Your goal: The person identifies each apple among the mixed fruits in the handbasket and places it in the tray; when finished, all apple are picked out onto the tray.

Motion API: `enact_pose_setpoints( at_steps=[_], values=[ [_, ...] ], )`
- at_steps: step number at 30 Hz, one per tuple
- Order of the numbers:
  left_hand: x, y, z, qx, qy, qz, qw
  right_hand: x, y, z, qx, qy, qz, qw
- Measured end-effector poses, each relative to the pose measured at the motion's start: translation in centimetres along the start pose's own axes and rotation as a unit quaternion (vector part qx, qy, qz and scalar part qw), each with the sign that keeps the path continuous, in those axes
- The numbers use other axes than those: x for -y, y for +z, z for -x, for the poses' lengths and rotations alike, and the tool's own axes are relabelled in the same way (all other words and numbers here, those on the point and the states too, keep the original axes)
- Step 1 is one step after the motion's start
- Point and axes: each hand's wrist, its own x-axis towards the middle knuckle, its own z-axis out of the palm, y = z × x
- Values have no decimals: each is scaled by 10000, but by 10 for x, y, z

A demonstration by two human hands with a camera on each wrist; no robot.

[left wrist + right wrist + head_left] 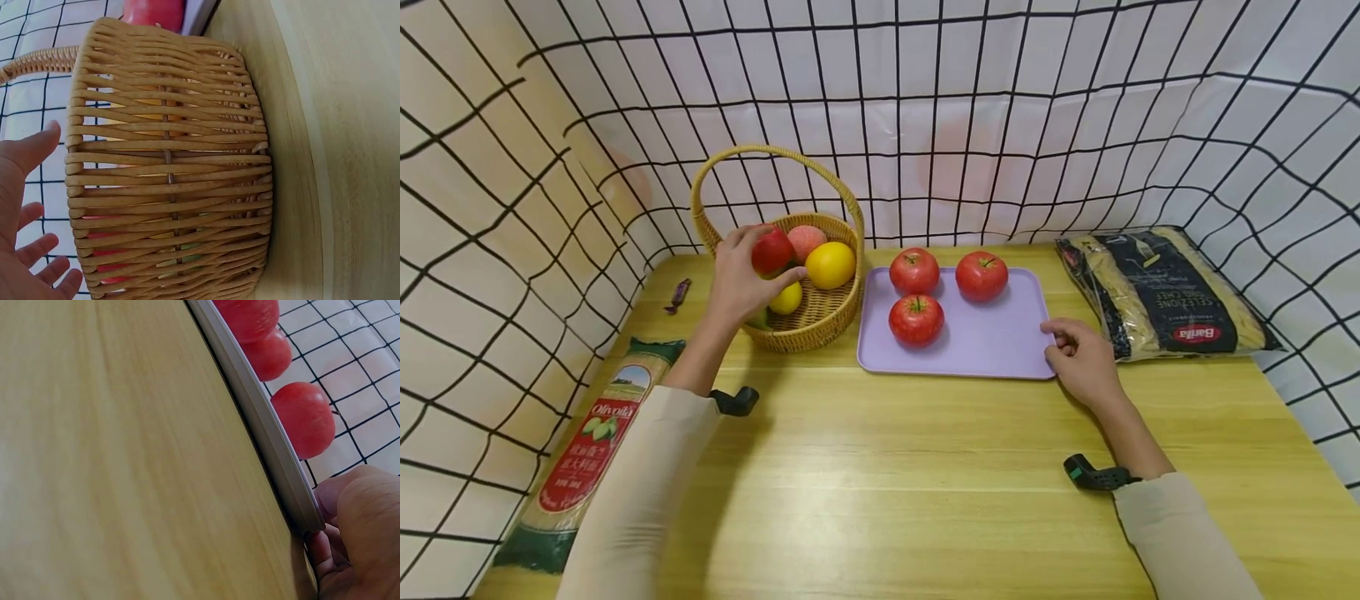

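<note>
My left hand (741,275) is over the left side of the wicker basket (808,337), its fingers spread beside a red fruit (772,252). A pink fruit (806,242) and yellow fruits (831,266) lie in the basket too. The left wrist view shows the hand (28,219) with fingers apart, outside the basket's woven wall (169,162). On the purple tray (985,342) sit three red apples (916,320). At the tray's right edge, my right hand (1081,362) grips the rim; the right wrist view has the thumb and fingers (322,550) around the tray's corner (306,515).
A black pasta bag (1172,292) lies at the back right, close to the right hand. Along the left side is a long spaghetti pack (587,454), partly behind the left forearm. A small wrapped candy (678,296) lies left of the basket, whose tall handle (767,150) arches above it.
</note>
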Motion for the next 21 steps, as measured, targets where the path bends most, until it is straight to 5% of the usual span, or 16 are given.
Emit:
enact_pose_setpoints(
  at_steps=[11,21],
  values=[
    [11,4,-7,19,37,-166,9999,2,-1,0,-40,-41,44,10000],
    [16,7,-18,183,-273,-289,9990,3,-2,1,-19,0,79,10000]
  ],
)
